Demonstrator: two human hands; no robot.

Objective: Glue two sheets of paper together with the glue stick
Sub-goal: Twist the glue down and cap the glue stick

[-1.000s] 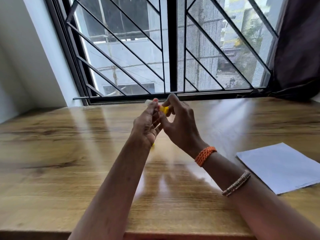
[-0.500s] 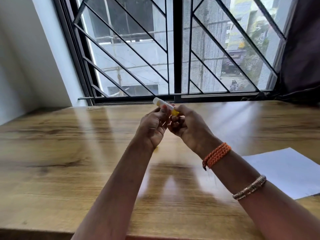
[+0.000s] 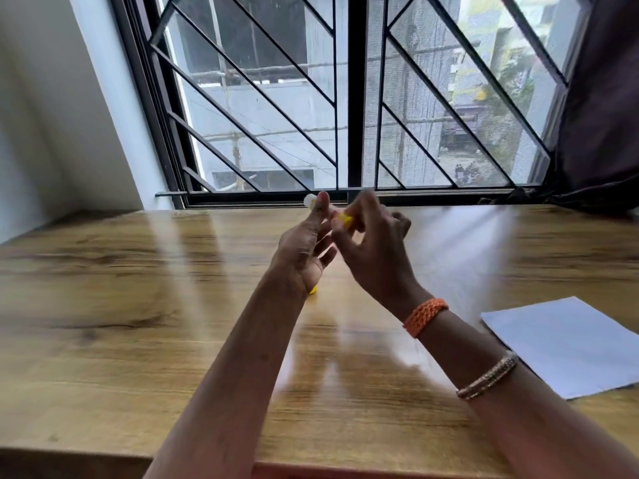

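Both hands are raised above the middle of the wooden table (image 3: 138, 305), holding a small glue stick (image 3: 340, 219) between them. My left hand (image 3: 304, 250) grips its body, and the stick's white tip (image 3: 310, 200) shows above the thumb. My right hand (image 3: 373, 250) pinches the yellow base end with its fingertips. A small yellow piece (image 3: 313, 290), perhaps the cap, peeks out below my left palm; I cannot tell whether it lies on the table. White paper (image 3: 567, 344) lies flat at the table's right edge. The frame is motion-blurred.
A barred window (image 3: 345, 98) runs along the table's far edge. A dark curtain (image 3: 601, 115) hangs at the far right. The near table edge (image 3: 86, 454) crosses the bottom of the view.
My right hand's fingers have spread out from a curled grip to a fingertip pinch on the yellow end. The hands stay together, and the view has shifted slightly.
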